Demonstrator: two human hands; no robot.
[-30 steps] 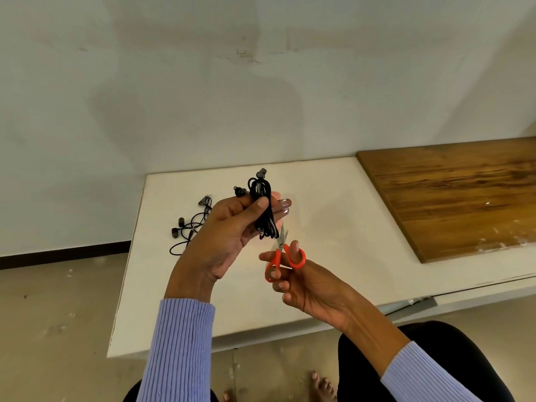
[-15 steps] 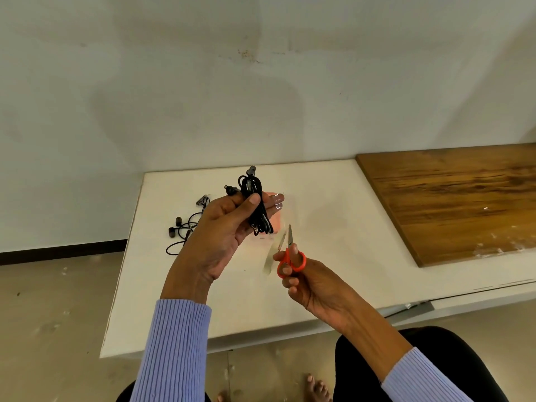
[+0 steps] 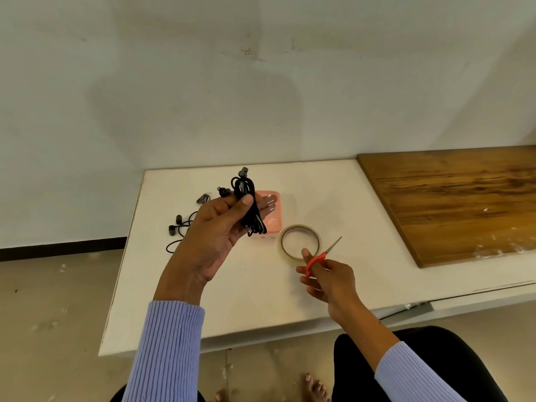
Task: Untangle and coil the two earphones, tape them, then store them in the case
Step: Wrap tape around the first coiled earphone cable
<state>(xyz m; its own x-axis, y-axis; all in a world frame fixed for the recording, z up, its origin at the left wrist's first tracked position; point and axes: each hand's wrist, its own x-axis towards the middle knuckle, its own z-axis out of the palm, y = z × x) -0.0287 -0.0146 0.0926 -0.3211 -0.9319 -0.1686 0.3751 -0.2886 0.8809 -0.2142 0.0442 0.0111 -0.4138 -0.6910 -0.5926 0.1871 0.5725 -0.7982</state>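
Note:
My left hand (image 3: 214,230) holds a coiled black earphone (image 3: 249,204) upright above the table, thumb pressed across the coil. Behind it lies the pink case (image 3: 274,224), partly hidden by my fingers and the coil. A roll of clear tape (image 3: 300,242) lies flat just right of the case. My right hand (image 3: 327,278) grips small red-handled scissors (image 3: 322,256), blades pointing up and right, close to the tape roll's near edge. The second black earphone (image 3: 181,227) lies loose on the table at the left, partly behind my left hand.
The white table (image 3: 333,204) ends at a left edge (image 3: 127,256) near the loose earphone. A wooden board (image 3: 452,198) covers its right side. A wall rises right behind the table. My knees and bare feet show below the front edge.
My right hand has drawn the scissors down and right, away from the coil. The case and tape roll, hidden before, now show. My left hand still holds the coil.

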